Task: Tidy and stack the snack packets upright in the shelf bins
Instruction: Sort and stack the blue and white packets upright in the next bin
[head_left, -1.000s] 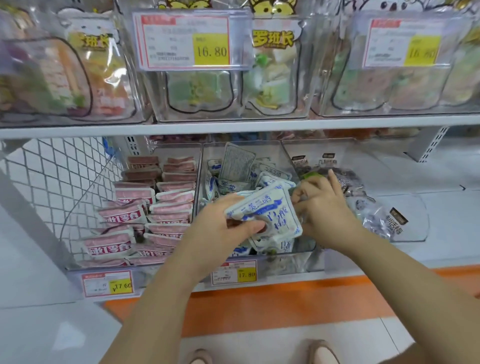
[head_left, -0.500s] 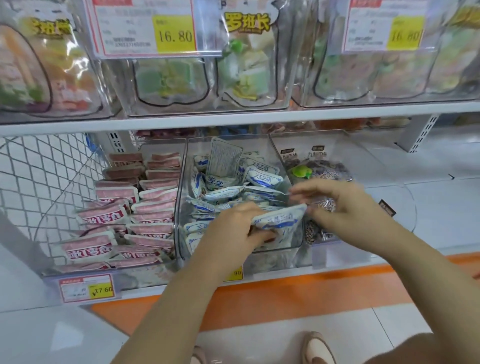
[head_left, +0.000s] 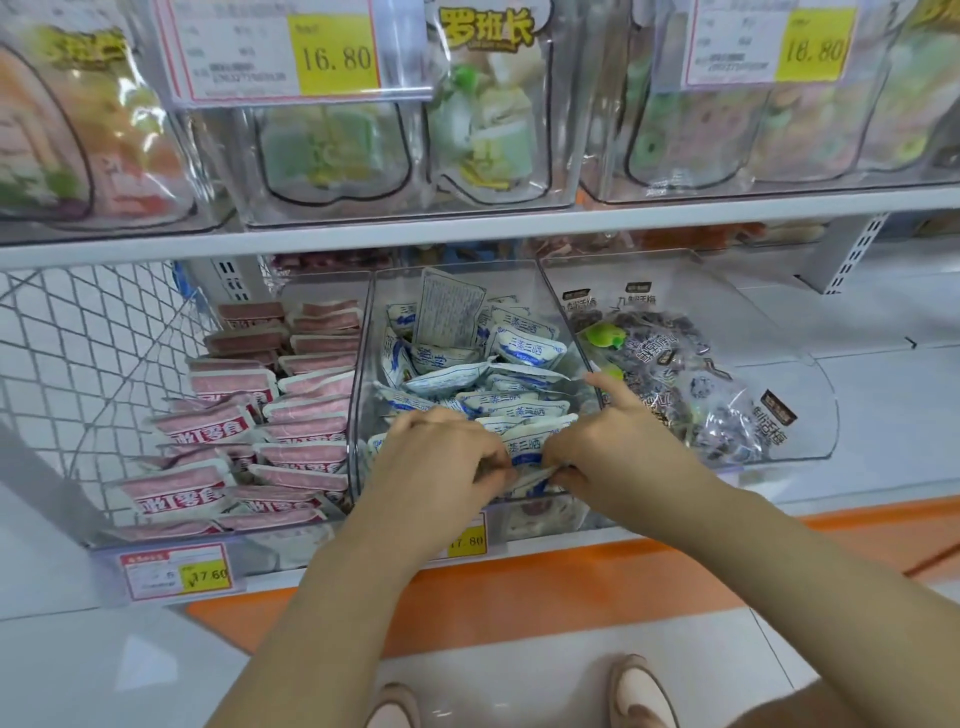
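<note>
lowered since a moment ago, the left hand (head_left: 441, 457) and right hand (head_left: 613, 447) each pinch an end of a white-and-blue foil snack packet (head_left: 524, 447) between them, inside the clear plastic bin (head_left: 362, 415), seemingly to stand it upright.

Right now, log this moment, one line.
left hand grips blue-white snack packet | right hand pinches it | middle clear plastic bin, front

White store shelves (head_left: 467, 235) with a wire mesh side panel (head_left: 78, 364) rise over an orange base strip (head_left: 519, 587) and pale floor tiles (head_left: 104, 670).
</note>
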